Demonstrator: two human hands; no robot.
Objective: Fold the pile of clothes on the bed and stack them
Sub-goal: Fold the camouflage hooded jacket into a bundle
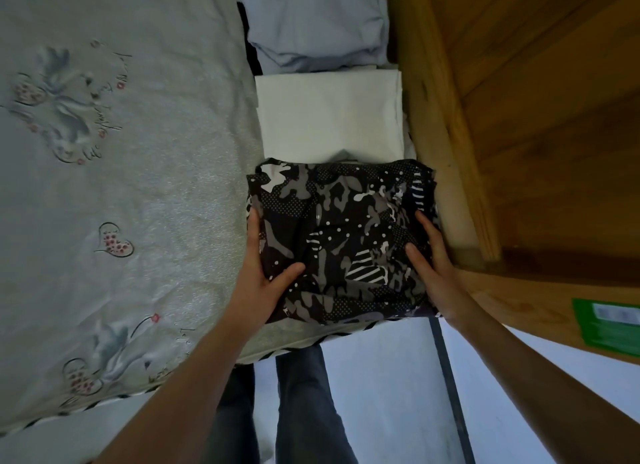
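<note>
I hold folded camo garment point(343, 242) at bed point(121, 186) edge, 6 o'clock of white folded cloth point(329, 117). Left hand point(263, 276), right hand point(433, 266) grip its sides. Risk, I judge: loose grip lets folds open, bundle slides off edge.

Cloth under my fingers, wood beside it

The patterned garment point(343, 242) I hold is thin matt cloth, creased; the white folded piece point(329, 117) looks smooth; the bedsheet point(121, 186) faintly shiny, the bed frame point(440, 145) varnished wood.
</note>
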